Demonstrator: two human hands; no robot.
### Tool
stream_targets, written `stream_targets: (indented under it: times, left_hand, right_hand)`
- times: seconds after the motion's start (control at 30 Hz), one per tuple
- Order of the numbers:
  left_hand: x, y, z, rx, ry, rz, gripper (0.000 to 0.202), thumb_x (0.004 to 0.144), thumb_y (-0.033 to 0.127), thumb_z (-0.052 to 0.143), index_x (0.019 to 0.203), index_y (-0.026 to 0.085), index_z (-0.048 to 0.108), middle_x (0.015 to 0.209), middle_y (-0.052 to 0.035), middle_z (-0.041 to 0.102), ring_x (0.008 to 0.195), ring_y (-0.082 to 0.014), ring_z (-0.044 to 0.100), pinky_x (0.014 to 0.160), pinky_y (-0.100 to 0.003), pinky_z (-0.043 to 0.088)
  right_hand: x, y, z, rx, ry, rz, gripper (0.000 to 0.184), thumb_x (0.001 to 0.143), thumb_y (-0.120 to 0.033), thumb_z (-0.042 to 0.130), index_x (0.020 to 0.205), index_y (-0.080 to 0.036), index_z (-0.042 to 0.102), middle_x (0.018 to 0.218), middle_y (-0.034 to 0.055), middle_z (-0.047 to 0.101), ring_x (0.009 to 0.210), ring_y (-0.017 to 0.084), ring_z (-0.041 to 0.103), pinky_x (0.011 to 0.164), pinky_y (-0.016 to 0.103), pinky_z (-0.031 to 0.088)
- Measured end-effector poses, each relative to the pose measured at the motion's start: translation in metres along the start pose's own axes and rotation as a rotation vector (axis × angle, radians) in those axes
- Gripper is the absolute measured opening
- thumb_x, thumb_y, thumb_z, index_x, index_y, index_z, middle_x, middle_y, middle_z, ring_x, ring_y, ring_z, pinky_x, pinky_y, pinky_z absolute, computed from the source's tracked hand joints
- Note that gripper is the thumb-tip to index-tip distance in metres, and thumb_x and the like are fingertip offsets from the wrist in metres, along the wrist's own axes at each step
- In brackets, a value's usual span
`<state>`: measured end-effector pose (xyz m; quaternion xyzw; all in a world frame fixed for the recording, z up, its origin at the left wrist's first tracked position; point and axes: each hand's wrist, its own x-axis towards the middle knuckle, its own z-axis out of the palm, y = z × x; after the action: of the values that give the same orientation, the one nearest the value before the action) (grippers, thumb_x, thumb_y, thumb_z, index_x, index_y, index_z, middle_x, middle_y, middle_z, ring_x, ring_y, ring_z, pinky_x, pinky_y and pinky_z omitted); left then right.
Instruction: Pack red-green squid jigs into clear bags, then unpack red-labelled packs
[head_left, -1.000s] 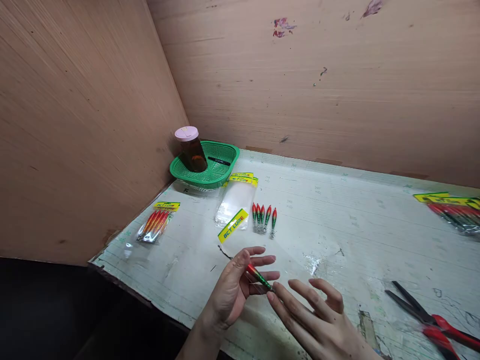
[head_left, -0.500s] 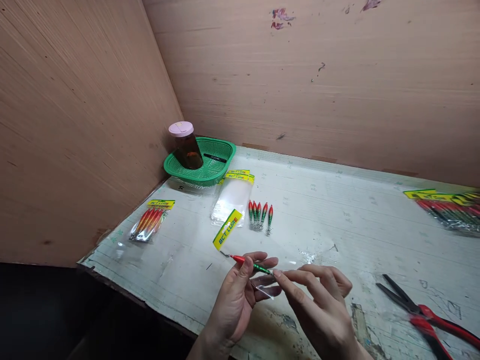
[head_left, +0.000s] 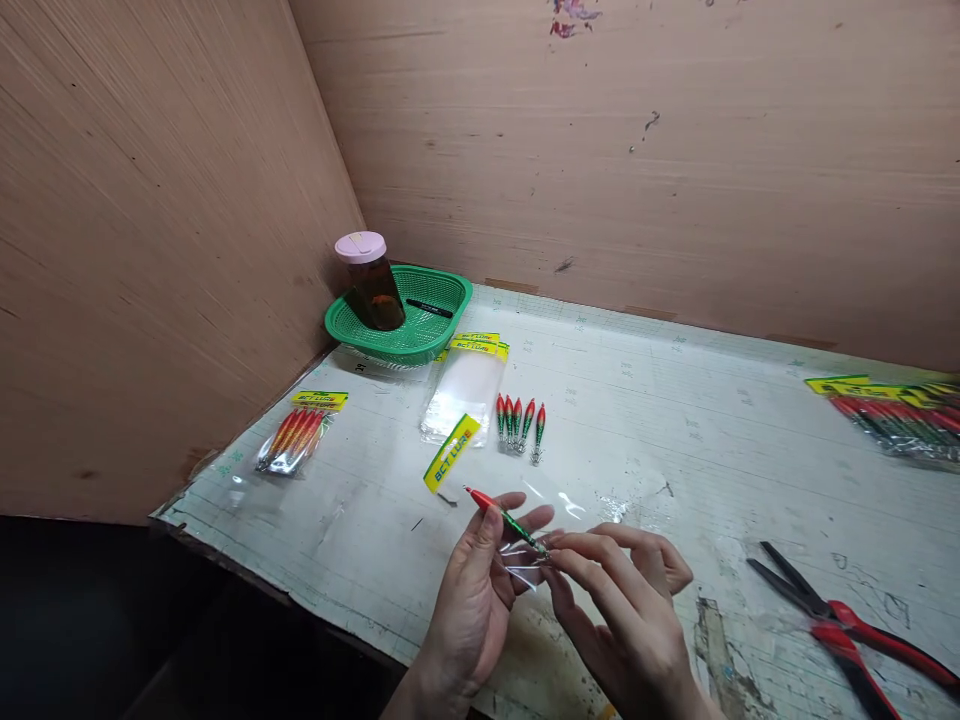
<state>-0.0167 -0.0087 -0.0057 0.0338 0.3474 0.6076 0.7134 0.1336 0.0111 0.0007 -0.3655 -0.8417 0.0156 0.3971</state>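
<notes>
Lower centre: the left hand (head_left: pixel 471 600) still pinches the lure (head_left: pixel 504 518), its red tip now tilted higher; the right hand (head_left: pixel 630 625) stays pinched on its tail.

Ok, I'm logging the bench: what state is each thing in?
Red-green lure: pinched in left hand, right hand pinching its tail.
Loose lures: five, lying side by side.
Jar: lid on, in green basket.
Red-handled pliers: open, lying flat.
Orange lure packet: filled, on table.
</notes>
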Motion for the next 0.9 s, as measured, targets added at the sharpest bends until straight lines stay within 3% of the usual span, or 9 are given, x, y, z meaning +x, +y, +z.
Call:
stream_targets:
  times: [0.17,0.3,0.4,0.47,0.67,0.77,0.9]
  left_hand:
    - [0.001,0.003,0.001,-0.058,0.022,0.060,0.035,0.086,0.047,0.060,0.104,0.018,0.063,0.113,-0.0124,0.071,0.099,-0.0303,0.069,0.086,-0.043,0.052]
    - [-0.001,0.002,0.002,-0.023,-0.081,0.074,0.043,0.084,0.050,0.060,0.117,0.022,0.062,0.119,-0.0114,0.068,0.104,-0.0312,0.066,0.092,-0.046,0.049]
    - [-0.004,0.000,0.001,0.011,-0.145,0.098,0.047,0.081,0.051,0.064,0.122,0.026,0.061,0.120,-0.0103,0.068,0.108,-0.0305,0.065,0.095,-0.046,0.048]
    - [-0.004,-0.001,0.001,0.041,-0.157,0.107,0.047,0.081,0.049,0.065,0.122,0.026,0.062,0.121,-0.0104,0.068,0.110,-0.0289,0.064,0.096,-0.044,0.047]
    - [-0.005,-0.002,0.001,0.042,-0.180,0.084,0.046,0.084,0.047,0.062,0.124,0.026,0.061,0.121,-0.0123,0.067,0.111,-0.0289,0.063,0.097,-0.046,0.046]
    - [-0.005,-0.001,0.003,0.002,-0.164,0.080,0.048,0.084,0.048,0.061,0.127,0.026,0.058,0.123,-0.0123,0.066,0.112,-0.0292,0.062,0.098,-0.047,0.046]
    - [-0.007,0.001,0.005,-0.069,-0.148,0.053,0.049,0.083,0.051,0.061,0.126,0.027,0.059,0.120,-0.0106,0.068,0.112,-0.0300,0.062,0.100,-0.049,0.044]
  right_hand:
    - [-0.002,0.001,-0.007,0.013,0.009,0.106,0.019,0.080,-0.011,0.064,0.095,-0.022,0.061,0.084,0.0022,0.069,0.081,0.021,0.058,0.074,0.038,0.037]
    - [-0.001,0.003,-0.010,0.129,-0.059,0.342,0.010,0.086,-0.025,0.060,0.096,-0.024,0.061,0.080,0.0011,0.065,0.076,0.020,0.059,0.067,0.034,0.040]
    - [0.001,0.005,-0.010,0.306,-0.096,0.447,0.009,0.090,-0.027,0.057,0.096,-0.025,0.062,0.084,0.0010,0.066,0.078,0.019,0.060,0.068,0.032,0.045]
    - [0.004,0.006,-0.010,0.310,-0.089,0.426,0.011,0.090,-0.025,0.058,0.100,-0.026,0.062,0.086,0.0023,0.067,0.082,0.020,0.059,0.070,0.033,0.045]
    - [0.014,-0.001,-0.007,0.165,0.054,0.164,0.027,0.086,-0.007,0.057,0.105,-0.025,0.064,0.091,0.0041,0.070,0.080,0.020,0.056,0.072,0.038,0.038]
    - [0.015,-0.006,-0.007,0.166,0.081,0.190,0.026,0.085,-0.009,0.058,0.104,-0.025,0.065,0.087,0.0036,0.069,0.078,0.020,0.056,0.072,0.038,0.037]
    - [0.010,-0.006,-0.012,0.202,0.022,0.320,0.015,0.086,-0.020,0.060,0.100,-0.024,0.064,0.082,0.0044,0.067,0.079,0.021,0.057,0.067,0.035,0.039]
